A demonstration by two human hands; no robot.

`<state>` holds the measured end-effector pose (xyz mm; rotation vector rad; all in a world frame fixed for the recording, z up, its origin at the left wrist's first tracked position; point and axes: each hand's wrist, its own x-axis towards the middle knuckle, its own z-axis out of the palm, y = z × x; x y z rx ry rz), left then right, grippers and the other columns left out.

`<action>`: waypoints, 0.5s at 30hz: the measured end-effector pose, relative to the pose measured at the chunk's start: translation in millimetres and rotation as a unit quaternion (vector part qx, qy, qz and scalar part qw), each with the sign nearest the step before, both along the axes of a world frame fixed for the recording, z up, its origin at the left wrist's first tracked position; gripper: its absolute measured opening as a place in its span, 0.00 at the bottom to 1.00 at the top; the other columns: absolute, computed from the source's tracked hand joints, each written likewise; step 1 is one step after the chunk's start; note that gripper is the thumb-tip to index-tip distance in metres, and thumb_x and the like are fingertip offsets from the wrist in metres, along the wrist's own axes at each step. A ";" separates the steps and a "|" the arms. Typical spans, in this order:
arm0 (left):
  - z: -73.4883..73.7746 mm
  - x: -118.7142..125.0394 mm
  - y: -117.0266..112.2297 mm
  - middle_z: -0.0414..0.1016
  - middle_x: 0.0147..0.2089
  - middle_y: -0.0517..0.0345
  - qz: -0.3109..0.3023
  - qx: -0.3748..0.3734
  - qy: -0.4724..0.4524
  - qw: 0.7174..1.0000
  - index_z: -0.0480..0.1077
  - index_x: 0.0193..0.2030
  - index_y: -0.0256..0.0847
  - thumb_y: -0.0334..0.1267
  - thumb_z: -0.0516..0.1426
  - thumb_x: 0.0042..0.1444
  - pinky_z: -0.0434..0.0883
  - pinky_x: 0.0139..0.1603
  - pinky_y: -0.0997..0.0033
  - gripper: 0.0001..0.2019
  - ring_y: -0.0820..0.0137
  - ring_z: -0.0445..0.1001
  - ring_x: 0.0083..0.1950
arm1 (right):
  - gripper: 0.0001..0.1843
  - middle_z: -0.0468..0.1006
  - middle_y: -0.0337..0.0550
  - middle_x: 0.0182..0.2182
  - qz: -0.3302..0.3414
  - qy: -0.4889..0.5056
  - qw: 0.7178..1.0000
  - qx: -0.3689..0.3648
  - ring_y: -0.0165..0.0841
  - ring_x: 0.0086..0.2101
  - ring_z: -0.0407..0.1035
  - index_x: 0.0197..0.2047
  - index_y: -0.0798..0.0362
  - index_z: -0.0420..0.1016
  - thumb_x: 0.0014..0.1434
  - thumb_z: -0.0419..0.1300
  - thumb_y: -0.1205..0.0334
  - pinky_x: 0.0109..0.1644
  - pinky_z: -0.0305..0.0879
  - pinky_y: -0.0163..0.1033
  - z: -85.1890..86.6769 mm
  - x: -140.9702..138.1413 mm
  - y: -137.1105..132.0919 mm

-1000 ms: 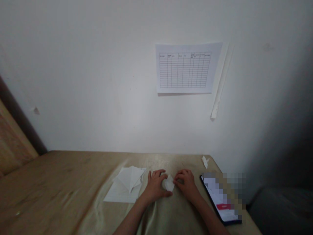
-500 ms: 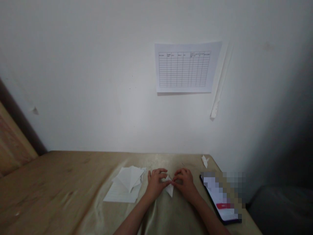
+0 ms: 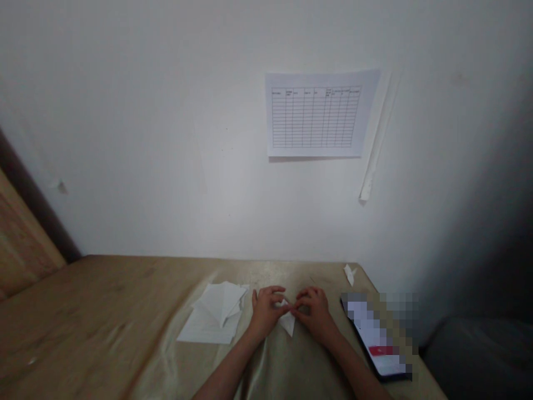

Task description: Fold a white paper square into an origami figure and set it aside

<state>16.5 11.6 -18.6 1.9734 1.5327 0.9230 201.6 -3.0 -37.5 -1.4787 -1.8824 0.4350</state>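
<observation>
Two hands, one left hand (image 3: 263, 312) and one right hand (image 3: 315, 312), meet at one small folded paper (image 3: 288, 325). Around it, one loose stack of white sheets (image 3: 212, 325), too overlapped to number singly, lies at nine o'clock, one phone (image 3: 370, 336) between three and four o'clock, and one paper scrap (image 3: 349, 274) at two o'clock. Higher up are one printed sheet (image 3: 314, 116) at twelve o'clock and one pale strip (image 3: 372, 161) at one o'clock.

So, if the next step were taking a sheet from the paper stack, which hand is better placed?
Probably the left hand: it is nearer the paper stack, while the right hand is beyond the small folded paper. Both hands are at that folded paper, though.
</observation>
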 end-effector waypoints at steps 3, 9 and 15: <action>0.3 -0.2 1.2 0.79 0.55 0.58 0.001 -0.010 -0.011 1.000 0.81 0.31 0.49 0.42 0.66 0.49 0.39 0.70 0.34 0.03 0.55 0.70 0.62 | 0.01 0.78 0.39 0.44 -0.003 -0.001 1.000 -0.003 0.41 0.52 0.62 0.30 0.42 0.82 0.53 0.68 0.57 0.60 0.53 0.47 -0.2 0.2 0.1; -6.3 -4.1 8.7 0.79 0.54 0.58 -0.010 0.023 -0.016 1.000 0.82 0.36 0.53 0.43 0.63 0.52 0.53 0.68 0.40 0.06 0.56 0.72 0.59 | 0.01 0.78 0.39 0.44 0.003 0.001 1.000 -0.006 0.41 0.51 0.62 0.31 0.42 0.82 0.52 0.69 0.59 0.60 0.52 0.46 0.8 1.3 -0.8; -11.2 -5.3 12.7 0.80 0.53 0.58 -0.013 0.054 -0.014 0.998 0.81 0.36 0.52 0.41 0.61 0.55 0.61 0.65 0.49 0.06 0.59 0.73 0.58 | 0.01 0.78 0.39 0.44 0.001 0.004 1.000 -0.003 0.41 0.52 0.62 0.31 0.42 0.82 0.52 0.69 0.59 0.60 0.52 0.47 3.0 0.2 -2.2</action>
